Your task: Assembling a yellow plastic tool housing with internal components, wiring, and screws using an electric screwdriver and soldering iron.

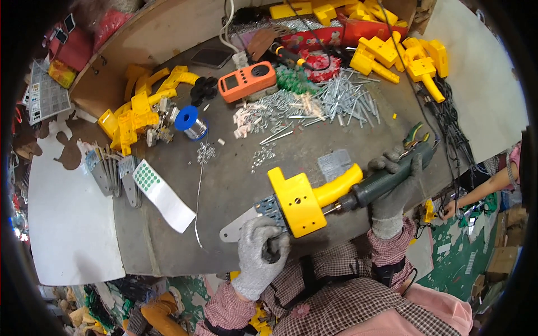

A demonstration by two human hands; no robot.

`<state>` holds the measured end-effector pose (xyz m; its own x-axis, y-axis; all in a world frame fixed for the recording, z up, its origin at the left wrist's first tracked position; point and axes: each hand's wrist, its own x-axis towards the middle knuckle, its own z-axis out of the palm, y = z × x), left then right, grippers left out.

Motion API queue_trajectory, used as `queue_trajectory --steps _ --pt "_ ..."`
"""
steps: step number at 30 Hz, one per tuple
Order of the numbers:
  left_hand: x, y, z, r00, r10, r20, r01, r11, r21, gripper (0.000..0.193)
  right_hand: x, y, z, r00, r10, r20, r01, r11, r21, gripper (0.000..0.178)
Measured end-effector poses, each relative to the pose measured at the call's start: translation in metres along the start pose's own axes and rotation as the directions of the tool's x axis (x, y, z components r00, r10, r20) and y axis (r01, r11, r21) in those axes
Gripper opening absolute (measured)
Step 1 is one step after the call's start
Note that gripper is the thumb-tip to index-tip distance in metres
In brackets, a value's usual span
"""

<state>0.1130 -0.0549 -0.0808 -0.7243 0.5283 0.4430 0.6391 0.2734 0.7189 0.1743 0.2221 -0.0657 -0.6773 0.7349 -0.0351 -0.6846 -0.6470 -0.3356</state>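
My right hand (395,182), in a grey glove, wraps round a dark green electric screwdriver (378,185). The driver's bit meets the side of a yellow plastic casing with a curved handle (300,201), which lies on the workbench. A flat metal plate (238,227) with a grey-blue slotted part sticks out from the casing's left side. My left hand (260,255), also gloved, has its fingers curled against this metal plate at the casing's lower left. The fingertips' exact hold is partly hidden. Behind the casing lies a small clear plastic bag (334,163).
Loose screws (350,101), a blue solder spool (190,122), an orange meter (246,82) and yellow casings (131,120) cover the far bench (224,173). A sticker sheet (165,196) lies left. Pliers (413,134) and black cables (451,117) are right, near another person's arm (487,187).
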Motion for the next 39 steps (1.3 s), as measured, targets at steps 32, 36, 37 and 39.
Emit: queue_trajectory --steps 32,36,37,39 --pt "0.032 0.019 -0.042 0.976 0.001 0.219 -0.017 0.997 0.070 0.048 0.043 -0.086 0.032 0.981 0.182 -0.060 -0.187 0.835 -0.517 0.042" --pt "0.026 -0.004 -0.049 0.950 0.078 0.301 -0.185 0.920 0.346 0.090 0.118 -0.174 -0.029 0.895 -0.036 0.445 0.288 -0.717 -0.635 0.065" --pt "0.025 -0.015 -0.045 0.943 0.182 0.277 -0.261 0.924 0.280 0.090 0.106 -0.189 -0.010 0.924 -0.071 0.376 0.186 -0.776 -0.603 0.067" --pt "0.024 -0.019 -0.051 0.962 0.217 0.166 -0.255 0.931 0.261 0.070 0.112 -0.186 -0.008 0.966 -0.029 0.256 0.108 -0.857 -0.504 0.052"
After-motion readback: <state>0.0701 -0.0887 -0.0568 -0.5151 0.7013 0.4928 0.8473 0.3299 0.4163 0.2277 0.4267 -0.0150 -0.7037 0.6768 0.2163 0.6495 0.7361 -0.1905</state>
